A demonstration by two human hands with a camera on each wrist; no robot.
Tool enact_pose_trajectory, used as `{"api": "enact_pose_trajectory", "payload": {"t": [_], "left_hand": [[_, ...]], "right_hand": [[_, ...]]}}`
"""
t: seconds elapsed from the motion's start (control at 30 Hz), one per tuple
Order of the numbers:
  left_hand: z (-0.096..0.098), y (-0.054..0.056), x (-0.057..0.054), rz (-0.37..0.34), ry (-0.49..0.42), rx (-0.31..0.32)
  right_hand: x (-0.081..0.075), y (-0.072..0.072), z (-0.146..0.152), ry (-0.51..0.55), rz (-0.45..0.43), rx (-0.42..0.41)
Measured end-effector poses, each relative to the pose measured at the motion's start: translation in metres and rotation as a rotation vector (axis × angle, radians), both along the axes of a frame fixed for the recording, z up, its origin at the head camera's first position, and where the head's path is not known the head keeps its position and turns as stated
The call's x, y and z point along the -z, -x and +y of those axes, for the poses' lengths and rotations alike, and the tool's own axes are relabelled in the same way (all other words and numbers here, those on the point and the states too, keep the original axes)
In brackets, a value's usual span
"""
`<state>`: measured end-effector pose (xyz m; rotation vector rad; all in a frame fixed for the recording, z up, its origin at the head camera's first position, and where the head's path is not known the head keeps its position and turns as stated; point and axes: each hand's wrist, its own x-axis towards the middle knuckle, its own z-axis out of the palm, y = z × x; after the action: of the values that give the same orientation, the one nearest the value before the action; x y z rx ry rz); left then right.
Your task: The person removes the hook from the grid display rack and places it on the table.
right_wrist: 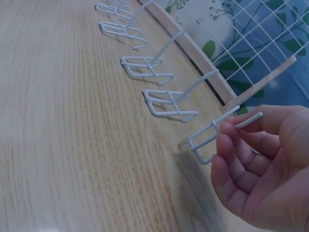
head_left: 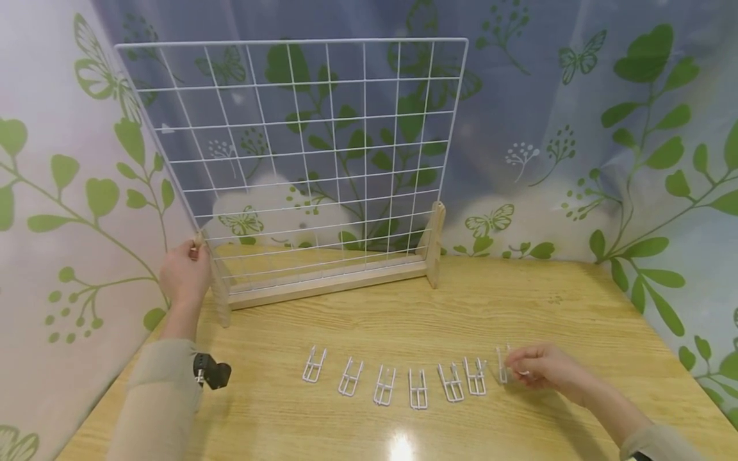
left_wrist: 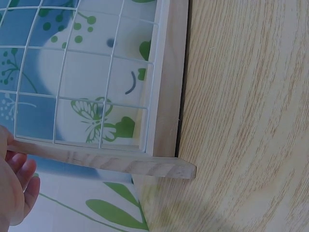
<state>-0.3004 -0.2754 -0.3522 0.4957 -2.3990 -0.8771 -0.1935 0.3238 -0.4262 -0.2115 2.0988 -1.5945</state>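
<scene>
A white wire grid panel [head_left: 323,150] stands upright in a wooden stand [head_left: 328,285] at the back left of the table. My left hand [head_left: 187,272] pinches the top of the stand's left upright [left_wrist: 130,164], beside the grid's edge. At the right end of a row of white wire hooks [head_left: 418,388], my right hand [head_left: 548,371] pinches one white wire hook [right_wrist: 203,140] between thumb and fingers. That hook is tilted, its frame close over the table. Several other hooks [right_wrist: 169,104] lie spaced out to its left.
The wood-grain table [head_left: 496,307] extends under everything. A leaf-patterned curtain [head_left: 536,128] hangs close behind the grid and along both sides. A small black camera [head_left: 213,371] sits on the left wrist.
</scene>
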Motion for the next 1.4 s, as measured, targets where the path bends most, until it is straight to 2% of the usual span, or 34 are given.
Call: {"api": "enact_pose_trajectory", "payload": {"t": [0.27,0.4,0.67,1.4], "left_hand": [[-0.001,0.001,0.002,0.004,0.011,-0.002],[-0.001,0.002,0.003,0.005,0.011,-0.002],[-0.001,0.000,0.002,0.011,0.014,-0.004],[0.000,0.001,0.001,0.007,0.005,-0.004]], "right_hand": [[0.005,-0.003,-0.001,-0.003,-0.055,-0.003],[0.005,-0.003,0.000,0.018,-0.064,-0.011],[0.008,-0.001,0.000,0.009,-0.076,0.025],[0.011,0.003,-0.003,0.058,-0.123,-0.010]]}}
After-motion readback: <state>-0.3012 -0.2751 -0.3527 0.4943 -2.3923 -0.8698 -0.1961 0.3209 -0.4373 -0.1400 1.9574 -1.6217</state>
